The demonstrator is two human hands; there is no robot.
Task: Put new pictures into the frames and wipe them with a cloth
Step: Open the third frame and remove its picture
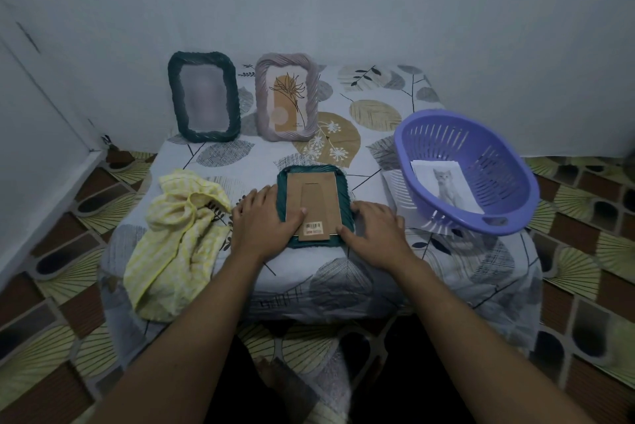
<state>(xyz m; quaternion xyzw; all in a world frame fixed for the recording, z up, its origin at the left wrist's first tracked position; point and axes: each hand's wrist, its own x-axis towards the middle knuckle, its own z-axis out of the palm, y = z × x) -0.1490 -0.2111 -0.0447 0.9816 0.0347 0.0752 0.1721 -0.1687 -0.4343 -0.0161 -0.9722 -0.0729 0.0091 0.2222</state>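
Face-down frame (314, 197): lying back-up at the table's (343, 286) front centre.
Hands: left hand (263, 221) and right hand (374, 231) pressing flat on its sides, fingers unclenched.
Standing frames: 2 standing behind; the pink frame (287, 102) is showing a flower print.
Remaining: cat picture (446, 186) waiting in the basket (405, 162); yellow cloth (178, 245) lying untouched on the left.

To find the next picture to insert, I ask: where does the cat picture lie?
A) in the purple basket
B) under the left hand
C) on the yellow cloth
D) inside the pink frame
A: the cat picture lies inside the purple basket, which stands to the right of the face-down frame.
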